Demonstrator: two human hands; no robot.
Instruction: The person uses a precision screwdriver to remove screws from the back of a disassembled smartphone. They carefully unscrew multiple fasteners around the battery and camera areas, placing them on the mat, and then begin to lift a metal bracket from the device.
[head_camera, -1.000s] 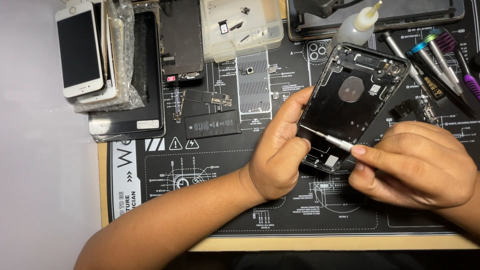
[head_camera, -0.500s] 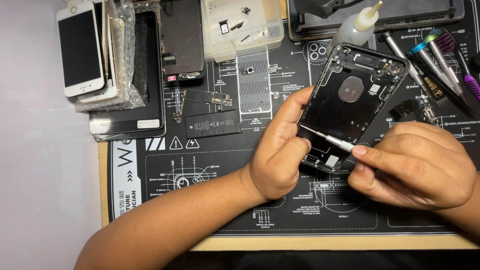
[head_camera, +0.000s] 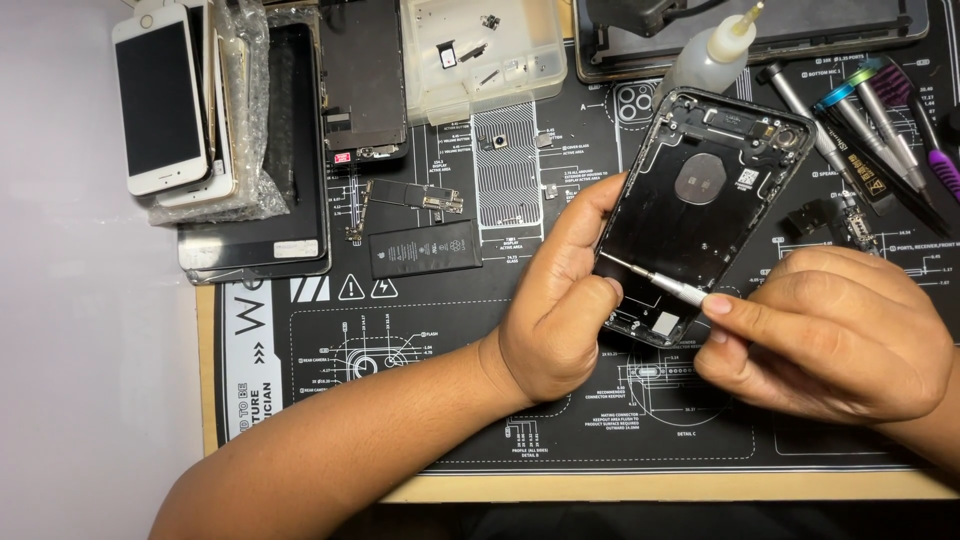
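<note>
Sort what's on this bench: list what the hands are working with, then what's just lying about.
In use: left hand, right hand, screwdriver, black phone housing.

Lying about: battery, logic board, white phone, parts tray, dropper bottle, spare screwdrivers.

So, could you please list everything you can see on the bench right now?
phone housing: one, black, opened, centre right on the mat, tilted
screwdriver: one, silver, tip inside the housing
work mat: one, black with white diagrams
battery: one, black, left of centre
circuit board: one, dark, above the battery
white phones: a stack, top left
parts tray: one, clear, top centre
squeeze bottle: one, translucent, above the housing
spare drivers: several, top right
left hand: steadies the housing's edge
right hand: grips the screwdriver
</note>
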